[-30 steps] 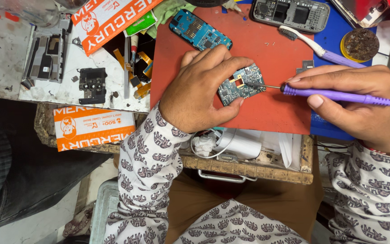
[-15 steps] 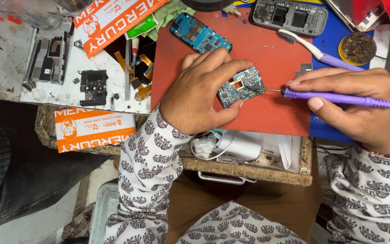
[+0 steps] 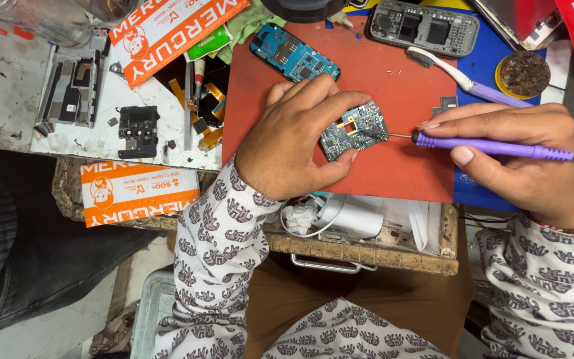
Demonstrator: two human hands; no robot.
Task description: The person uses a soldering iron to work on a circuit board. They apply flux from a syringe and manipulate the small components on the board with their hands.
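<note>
My left hand (image 3: 297, 143) is pinching a small circuit board (image 3: 353, 128) by its edges, fingers curled over the top and thumb underneath, holding it tilted just above the red work mat (image 3: 400, 80). My right hand (image 3: 519, 156) is wrapped tight around a purple-handled screwdriver (image 3: 493, 146), and its thin metal tip sits right on the board's right edge.

The board itself is dark teal-green, packed with tiny silver components, with a square cutout showing orange-red near the middle. It's roughly in the centre of the mat, and my fingers cover its left side.

Further out on the mat there's a second, bright blue circuit board (image 3: 293, 53) lying flat near the top left corner, well apart from the one I'm holding. Past the top edge sits a grey phone frame (image 3: 426, 26) with open compartments, and just beside it a white and purple toothbrush (image 3: 463, 80) lying diagonally on a blue mat (image 3: 479, 46). A round yellow tin (image 3: 525, 74) of brown wire stuff is at the far right.

To the left on the white bench: a black phone part (image 3: 137, 131), some orange flex cables (image 3: 208, 119), a metal phone chassis (image 3: 71, 90), and orange-and-white packets (image 3: 174, 26). Below the mat there's an open wooden drawer (image 3: 367, 246) with white cable and bits in it.
</note>
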